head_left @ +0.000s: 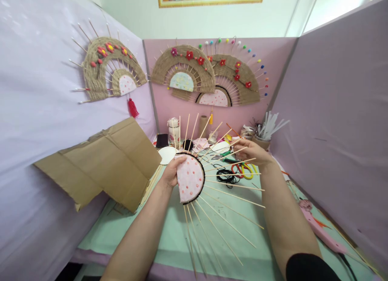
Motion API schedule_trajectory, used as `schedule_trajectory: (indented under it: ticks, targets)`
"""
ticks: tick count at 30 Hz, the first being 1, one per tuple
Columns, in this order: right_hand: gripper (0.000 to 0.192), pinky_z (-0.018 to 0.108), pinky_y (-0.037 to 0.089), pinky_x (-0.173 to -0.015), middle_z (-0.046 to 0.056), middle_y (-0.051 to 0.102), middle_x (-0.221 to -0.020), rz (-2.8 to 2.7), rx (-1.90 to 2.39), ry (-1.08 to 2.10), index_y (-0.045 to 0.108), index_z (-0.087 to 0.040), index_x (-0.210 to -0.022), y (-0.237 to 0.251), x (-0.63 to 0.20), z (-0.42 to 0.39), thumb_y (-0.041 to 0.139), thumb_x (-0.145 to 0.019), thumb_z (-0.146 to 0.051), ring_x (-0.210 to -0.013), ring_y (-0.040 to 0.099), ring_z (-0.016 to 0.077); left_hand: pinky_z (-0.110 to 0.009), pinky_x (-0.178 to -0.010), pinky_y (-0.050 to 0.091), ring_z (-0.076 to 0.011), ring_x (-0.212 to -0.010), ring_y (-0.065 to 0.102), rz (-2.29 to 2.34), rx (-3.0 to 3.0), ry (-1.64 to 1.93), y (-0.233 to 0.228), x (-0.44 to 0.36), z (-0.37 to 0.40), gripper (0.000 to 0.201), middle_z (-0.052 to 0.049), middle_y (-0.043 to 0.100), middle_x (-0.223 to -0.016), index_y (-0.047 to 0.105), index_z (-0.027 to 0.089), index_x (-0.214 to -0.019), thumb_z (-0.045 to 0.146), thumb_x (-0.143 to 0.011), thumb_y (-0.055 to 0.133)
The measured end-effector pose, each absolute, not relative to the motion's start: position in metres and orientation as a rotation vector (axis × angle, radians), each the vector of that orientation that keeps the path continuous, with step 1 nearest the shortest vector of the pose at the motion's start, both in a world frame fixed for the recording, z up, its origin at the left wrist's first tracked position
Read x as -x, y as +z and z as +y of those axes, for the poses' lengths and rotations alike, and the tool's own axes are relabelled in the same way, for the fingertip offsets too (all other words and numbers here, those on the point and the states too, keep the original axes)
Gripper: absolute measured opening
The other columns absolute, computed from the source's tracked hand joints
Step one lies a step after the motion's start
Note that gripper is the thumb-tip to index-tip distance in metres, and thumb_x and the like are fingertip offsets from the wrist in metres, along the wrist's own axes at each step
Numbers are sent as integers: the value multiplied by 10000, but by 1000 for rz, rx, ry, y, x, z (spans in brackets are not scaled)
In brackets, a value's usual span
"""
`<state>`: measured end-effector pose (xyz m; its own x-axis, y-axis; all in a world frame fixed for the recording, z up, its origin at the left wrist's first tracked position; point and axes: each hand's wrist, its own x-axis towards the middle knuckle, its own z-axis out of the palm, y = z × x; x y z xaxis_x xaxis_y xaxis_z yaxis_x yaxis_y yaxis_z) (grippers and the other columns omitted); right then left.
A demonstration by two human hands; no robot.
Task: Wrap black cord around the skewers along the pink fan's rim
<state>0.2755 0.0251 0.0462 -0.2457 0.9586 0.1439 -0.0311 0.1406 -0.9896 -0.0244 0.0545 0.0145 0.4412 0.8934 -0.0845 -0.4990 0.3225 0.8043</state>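
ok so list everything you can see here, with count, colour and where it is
fan frame: 1, pink dotted half-disc with bare wooden sticks, held above the table
woven fans: 3, tan with red flowers, on the walls
cardboard sheet: 1, brown, leaning at left
table: 1, pale green cover
scissors: 1, red and yellow handles, mid-table
black cord: 1 bundle, beside the scissors
glue gun: 1, pink, right edge
left hand: grips the half-disc
right hand: on the sticks

No text, label, brand or number can be read anywhere here.
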Motion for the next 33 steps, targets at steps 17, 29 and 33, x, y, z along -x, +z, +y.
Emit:
schedule_trajectory:
  ticks: [17, 29, 33]
  targets:
    - [229, 204, 277, -412, -14, 569, -779, -1071, 711, 932, 575, -265, -856, 80, -252, 14, 661, -646, -238, -466, 310, 57, -258, -598, 513, -155, -576, 639, 605, -799, 940, 11, 23, 55, 135, -52, 683, -662, 621, 106, -760, 157, -637, 638]
    - [199, 193, 176, -376, -57, 426, -530, -1118, 881, 1147, 570, -191, -816, 57, -266, 35, 584, -620, -160, -397, 242, 38, -260, -630, 519, -159, -589, 646, 594, -644, 1115, 18, 24, 56, 96, -56, 691, -663, 629, 102, -746, 168, -706, 572]
    - [215, 194, 138, -381, -58, 427, -526, -1227, 1023, 1236, 591, -159, -828, 45, -268, 39, 623, -617, -188, -395, 247, 23, -271, -709, 510, -163, -624, 655, 518, -575, 1194, 17, 24, 59, 130, -62, 698, -696, 639, 98, -769, 174, -734, 539]
